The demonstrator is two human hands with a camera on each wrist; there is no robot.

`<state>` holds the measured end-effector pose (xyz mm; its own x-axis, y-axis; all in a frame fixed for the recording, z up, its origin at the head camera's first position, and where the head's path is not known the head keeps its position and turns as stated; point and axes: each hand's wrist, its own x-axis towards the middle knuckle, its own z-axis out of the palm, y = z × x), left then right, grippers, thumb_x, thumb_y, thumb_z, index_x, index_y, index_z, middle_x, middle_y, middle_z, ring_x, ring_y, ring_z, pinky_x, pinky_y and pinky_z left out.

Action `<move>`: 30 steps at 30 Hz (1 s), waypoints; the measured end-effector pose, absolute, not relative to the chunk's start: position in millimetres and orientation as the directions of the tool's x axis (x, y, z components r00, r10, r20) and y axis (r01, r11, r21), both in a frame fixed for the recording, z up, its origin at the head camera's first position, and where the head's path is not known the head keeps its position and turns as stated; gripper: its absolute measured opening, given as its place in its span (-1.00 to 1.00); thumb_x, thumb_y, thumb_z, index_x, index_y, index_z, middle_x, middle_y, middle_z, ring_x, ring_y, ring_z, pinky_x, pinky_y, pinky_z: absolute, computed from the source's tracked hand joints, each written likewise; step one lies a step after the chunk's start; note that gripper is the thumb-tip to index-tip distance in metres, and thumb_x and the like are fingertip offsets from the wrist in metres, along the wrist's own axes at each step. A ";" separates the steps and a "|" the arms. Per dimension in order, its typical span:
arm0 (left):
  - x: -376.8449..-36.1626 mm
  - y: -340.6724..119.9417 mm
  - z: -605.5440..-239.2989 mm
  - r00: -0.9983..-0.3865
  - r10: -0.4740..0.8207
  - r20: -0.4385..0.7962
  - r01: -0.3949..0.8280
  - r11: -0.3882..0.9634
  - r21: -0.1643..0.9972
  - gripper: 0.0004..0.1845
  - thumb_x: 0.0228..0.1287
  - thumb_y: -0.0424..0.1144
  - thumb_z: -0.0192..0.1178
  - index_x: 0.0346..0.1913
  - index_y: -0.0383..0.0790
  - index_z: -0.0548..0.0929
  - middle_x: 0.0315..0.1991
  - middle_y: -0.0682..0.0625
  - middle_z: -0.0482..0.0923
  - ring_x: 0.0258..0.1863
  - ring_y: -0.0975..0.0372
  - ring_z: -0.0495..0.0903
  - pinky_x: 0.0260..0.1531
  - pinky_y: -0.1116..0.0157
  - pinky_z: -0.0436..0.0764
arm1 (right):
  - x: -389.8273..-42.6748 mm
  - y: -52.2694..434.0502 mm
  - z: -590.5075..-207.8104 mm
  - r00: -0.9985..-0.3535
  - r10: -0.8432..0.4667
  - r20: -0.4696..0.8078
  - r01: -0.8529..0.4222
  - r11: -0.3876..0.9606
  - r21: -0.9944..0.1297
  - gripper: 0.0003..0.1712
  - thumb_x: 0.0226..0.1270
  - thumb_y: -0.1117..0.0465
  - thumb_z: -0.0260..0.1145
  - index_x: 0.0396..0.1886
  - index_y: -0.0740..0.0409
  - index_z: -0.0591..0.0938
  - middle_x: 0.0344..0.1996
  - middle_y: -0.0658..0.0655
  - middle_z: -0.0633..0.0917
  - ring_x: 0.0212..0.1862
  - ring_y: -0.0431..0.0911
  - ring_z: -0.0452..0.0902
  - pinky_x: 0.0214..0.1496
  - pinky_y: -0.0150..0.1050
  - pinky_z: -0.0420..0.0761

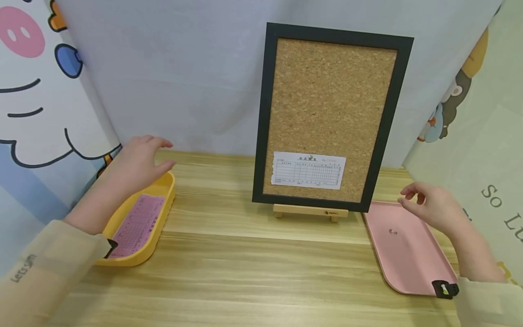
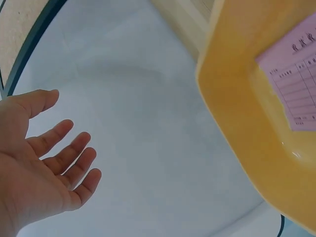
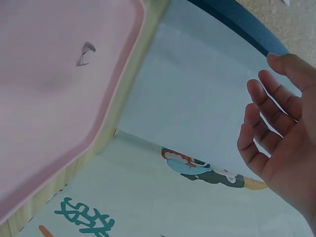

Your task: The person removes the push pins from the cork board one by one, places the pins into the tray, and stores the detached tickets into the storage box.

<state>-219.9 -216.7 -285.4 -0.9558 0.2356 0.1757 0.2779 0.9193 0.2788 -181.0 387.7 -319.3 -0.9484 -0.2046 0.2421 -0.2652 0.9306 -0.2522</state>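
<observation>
My left hand [image 1: 140,161] hovers over the far end of a yellow tray [image 1: 169,188], fingers spread and holding nothing. Inside that tray lies a pink printed form [image 1: 139,222], seen also in the left wrist view as a pink slip [image 2: 298,74]. Over the far right corner of a pink tray [image 1: 404,268] is my right hand [image 1: 439,206], its fingers loosely bent around nothing. One small clear push pin [image 1: 393,232] lies in the pink tray. Between the hands stands a black-framed cork board [image 1: 327,100]; a white printed form [image 1: 306,175] hangs at its lower left under a pin [image 1: 310,157].
A small wooden easel [image 1: 304,210] props up the cork board on the wood-grain table [image 1: 229,272]. Pale cloth [image 1: 184,81] hangs behind, with cartoon-printed cloth at the left and right sides. Black wrist straps show at both sleeves.
</observation>
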 end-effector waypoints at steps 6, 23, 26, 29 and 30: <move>-215.6 -201.0 -287.6 -0.928 0.249 0.278 0.327 0.900 0.287 -0.56 0.26 -0.16 0.19 0.14 -0.33 0.48 0.14 -0.37 0.41 0.17 -0.25 0.27 0.17 -0.18 0.20 | -176.6 376.1 -311.6 -0.923 -0.181 0.339 -0.270 0.934 -0.236 -0.83 0.16 0.21 0.34 -0.27 0.17 0.61 -0.45 0.12 0.57 -0.41 -0.07 0.38 -0.50 -0.28 0.32; -199.9 -160.8 -294.4 -0.824 0.235 0.516 0.470 0.792 0.389 -0.48 0.18 -0.23 0.29 0.18 -0.29 0.42 0.13 -0.28 0.39 0.16 -0.17 0.29 0.14 -0.12 0.25 | -170.1 321.7 -308.4 -0.686 -0.127 0.716 -0.418 0.875 -0.246 -0.67 -0.03 0.39 0.43 -0.20 0.33 0.62 -0.35 0.22 0.66 -0.34 -0.19 0.38 -0.28 -0.66 0.27; -199.4 -153.8 -297.0 -0.800 0.234 0.553 0.502 0.767 0.401 -0.47 0.16 -0.25 0.31 0.18 -0.29 0.41 0.15 -0.29 0.37 0.15 -0.17 0.29 0.13 -0.12 0.26 | -170.0 310.0 -309.0 -0.634 -0.131 0.762 -0.463 0.854 -0.238 -0.66 -0.05 0.42 0.42 -0.19 0.35 0.63 -0.36 0.24 0.66 -0.35 -0.07 0.42 -0.26 -0.65 0.28; -199.2 -146.6 -300.7 -0.783 0.231 0.577 0.528 0.739 0.419 -0.45 0.14 -0.26 0.33 0.17 -0.29 0.41 0.17 -0.27 0.34 0.17 -0.15 0.28 0.16 -0.11 0.24 | -169.0 298.1 -309.5 -0.610 -0.122 0.783 -0.482 0.841 -0.244 -0.66 -0.05 0.42 0.43 -0.19 0.34 0.63 -0.36 0.25 0.65 -0.35 -0.04 0.44 -0.25 -0.64 0.29; -199.4 -144.2 -302.1 -0.778 0.230 0.584 0.535 0.730 0.425 -0.45 0.13 -0.25 0.33 0.18 -0.30 0.40 0.17 -0.27 0.34 0.18 -0.15 0.27 0.17 -0.10 0.23 | -168.7 294.4 -309.7 -0.608 -0.117 0.785 -0.483 0.839 -0.249 -0.66 -0.04 0.42 0.43 -0.18 0.34 0.63 -0.35 0.25 0.65 -0.35 -0.05 0.44 -0.25 -0.63 0.30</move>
